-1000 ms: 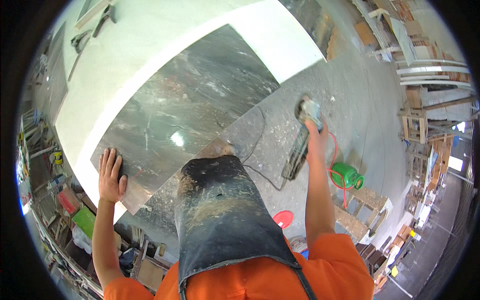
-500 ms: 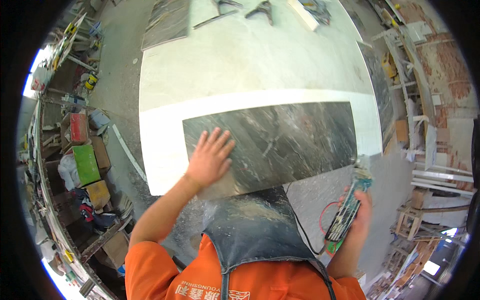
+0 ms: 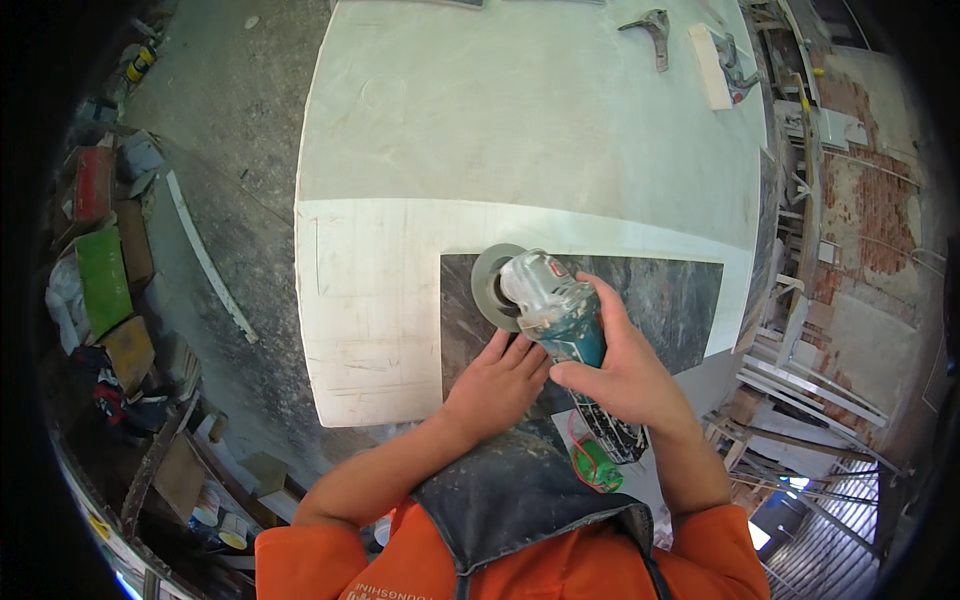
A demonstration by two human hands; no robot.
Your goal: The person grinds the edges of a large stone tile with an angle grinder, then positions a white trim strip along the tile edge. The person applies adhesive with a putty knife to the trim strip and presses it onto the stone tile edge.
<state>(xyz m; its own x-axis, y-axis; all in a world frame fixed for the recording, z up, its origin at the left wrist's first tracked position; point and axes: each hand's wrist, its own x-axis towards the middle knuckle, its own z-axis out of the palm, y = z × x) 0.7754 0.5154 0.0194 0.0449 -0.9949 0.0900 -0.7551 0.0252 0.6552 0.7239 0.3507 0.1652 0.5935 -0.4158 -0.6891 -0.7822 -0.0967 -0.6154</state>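
A teal angle grinder (image 3: pixel 570 335) with a dusty metal head is held in my right hand (image 3: pixel 630 375), whose fingers wrap round its body. Its round grey disc (image 3: pixel 487 287) is over the far-left part of a dark veined stone slab (image 3: pixel 680 300); whether the disc touches the stone I cannot tell. My left hand (image 3: pixel 497 385) lies flat on the slab's near-left part, fingers stretched out. Those fingertips are close to the grinder head and partly hidden by it. A green part with a red wire (image 3: pixel 592 465) shows at the grinder's rear end.
Beneath the slab is a large pale worktable (image 3: pixel 370 300). Clamps (image 3: pixel 655 35) and a white block (image 3: pixel 710 65) sit at its far right. Boxes and a green panel (image 3: pixel 100 285) crowd the left, near a pale strip (image 3: pixel 205 255) on the floor. White bars (image 3: pixel 815 385) are stacked at right.
The grinder has moved from the slab's right corner to over its left part. The left hand now lies close beside the grinder head. The view has shifted as well.
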